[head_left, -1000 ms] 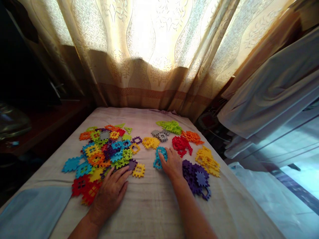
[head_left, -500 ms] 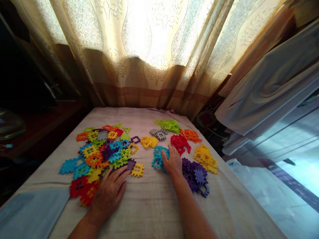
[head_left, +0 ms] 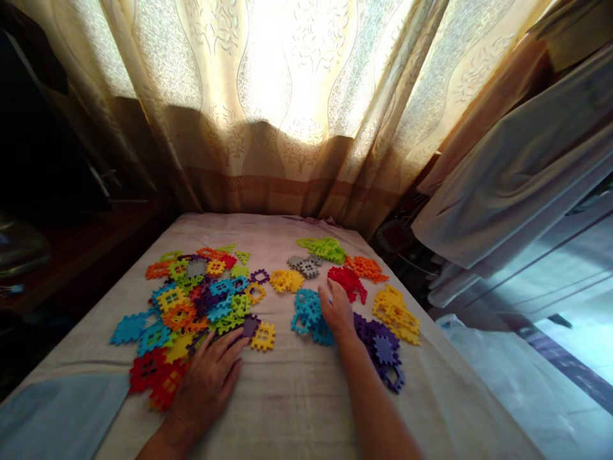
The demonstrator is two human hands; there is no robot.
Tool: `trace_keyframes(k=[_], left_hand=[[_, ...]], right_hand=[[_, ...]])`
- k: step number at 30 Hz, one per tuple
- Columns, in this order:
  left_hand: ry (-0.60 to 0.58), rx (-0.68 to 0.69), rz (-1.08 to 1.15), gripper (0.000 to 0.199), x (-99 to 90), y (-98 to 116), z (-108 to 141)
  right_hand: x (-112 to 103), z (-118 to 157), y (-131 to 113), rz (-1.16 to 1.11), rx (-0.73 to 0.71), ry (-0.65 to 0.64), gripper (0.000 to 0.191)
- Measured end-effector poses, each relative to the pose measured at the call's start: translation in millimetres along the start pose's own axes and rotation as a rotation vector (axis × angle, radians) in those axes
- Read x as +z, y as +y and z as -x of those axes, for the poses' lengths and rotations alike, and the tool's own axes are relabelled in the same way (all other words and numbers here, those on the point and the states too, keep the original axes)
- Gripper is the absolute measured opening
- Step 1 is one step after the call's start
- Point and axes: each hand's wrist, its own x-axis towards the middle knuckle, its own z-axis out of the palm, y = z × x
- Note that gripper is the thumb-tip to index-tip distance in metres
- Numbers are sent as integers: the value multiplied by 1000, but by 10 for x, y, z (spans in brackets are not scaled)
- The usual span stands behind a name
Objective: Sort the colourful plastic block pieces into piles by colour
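Observation:
My left hand (head_left: 208, 382) lies palm down with fingers spread, its fingertips touching the near edge of a mixed pile of notched plastic building tiles (head_left: 179, 316). A purple tile (head_left: 250, 326) and a yellow window tile (head_left: 263, 337) are by its fingertips. On the right, my right hand (head_left: 339, 313) is at the right side of a heap of blue building tiles (head_left: 307, 308). Its thumb and fingers are bent round a bit of blue; the fingers' far side is hidden. Purple tiles (head_left: 380, 345) lie beside that wrist, and red tiles (head_left: 348, 283) just beyond the fingers.
Single-colour heaps of yellow (head_left: 396, 313), orange (head_left: 366, 268), green (head_left: 325, 248) and grey tiles (head_left: 305, 265) lie to the right. More yellow tiles (head_left: 286, 280) sit mid-bed. A light blue cloth (head_left: 62, 415) covers the left corner. Curtains (head_left: 268, 153) hang behind; clothes (head_left: 502, 172) hang at right.
My right hand has shifted slightly right off the top of the blue heap, uncovering more blue tiles. My left hand stays in place. The view has tilted up a little.

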Motion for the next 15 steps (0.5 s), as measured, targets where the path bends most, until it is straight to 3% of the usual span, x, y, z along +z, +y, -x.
trace_keyframes(k=[7,11,15], left_hand=[[-49,-53,38,30,-35,61,-10],[8,-43,87,27,-86,71,-25],[74,-51,137,24,-128,69,-36]], right_hand=[[-111,406,-289,-94,-255,57,34],[-153,636,-531,-98,-452,36,23],[-190,601,-512,-71,-455,87,21]])
